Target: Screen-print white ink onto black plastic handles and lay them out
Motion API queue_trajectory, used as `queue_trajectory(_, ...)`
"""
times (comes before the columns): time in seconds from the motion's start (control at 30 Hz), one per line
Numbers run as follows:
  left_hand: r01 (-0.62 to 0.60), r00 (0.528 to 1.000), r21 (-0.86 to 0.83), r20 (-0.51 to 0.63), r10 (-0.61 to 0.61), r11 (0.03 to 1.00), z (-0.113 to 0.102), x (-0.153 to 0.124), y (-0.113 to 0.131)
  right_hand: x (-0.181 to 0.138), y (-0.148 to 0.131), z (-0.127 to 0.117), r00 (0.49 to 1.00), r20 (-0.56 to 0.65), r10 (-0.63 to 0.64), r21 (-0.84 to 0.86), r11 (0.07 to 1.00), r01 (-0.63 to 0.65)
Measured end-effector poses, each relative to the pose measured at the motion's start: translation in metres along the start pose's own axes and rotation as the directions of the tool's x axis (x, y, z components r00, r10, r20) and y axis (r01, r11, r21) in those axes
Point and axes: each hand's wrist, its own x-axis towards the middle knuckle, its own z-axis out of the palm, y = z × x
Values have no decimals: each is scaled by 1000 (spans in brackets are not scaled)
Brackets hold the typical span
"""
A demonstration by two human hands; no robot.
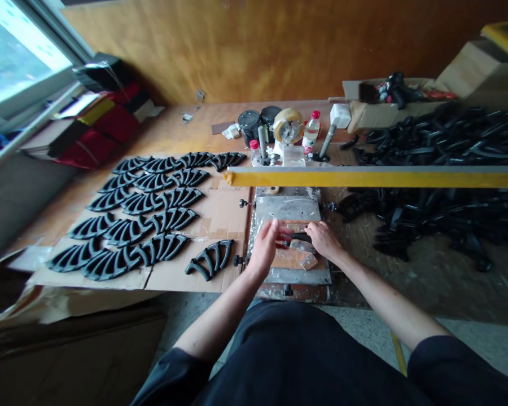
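Observation:
A glossy black plastic piece (301, 237), handle-like, is held between my two hands above the work fixture. My right hand (324, 240) pinches its right end. My left hand (266, 243) is closed around its left end, with the fingers partly hidden. Below them lies the fixture's metal plate (287, 207), with an orange-brown pad (279, 260) and a small clear block (309, 261) on it. Left of the fixture, several curved black plastic pieces (211, 260) lie as a short row on cardboard.
Nested rows of black pieces (139, 231) cover the cardboard (220, 214) at left. A large loose heap (449, 146) lies at right. A yellow bar (364, 177) crosses above the table. Behind stand a tape roll (288, 126), a red-capped bottle (311, 133) and dark cans (249, 126).

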Motion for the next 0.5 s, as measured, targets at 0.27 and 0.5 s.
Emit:
queue_trajectory(0.27, 436, 892, -93, 181, -415, 895, 17, -34, -78, -13, -15, -3, 998, -36, -42, -17, 999, 41)
queue_trajectory(0.5, 373, 925, -117, 120, -359, 921, 24, -23, -76, -15, 4, -3, 996, -49, -70, 84, 994, 74)
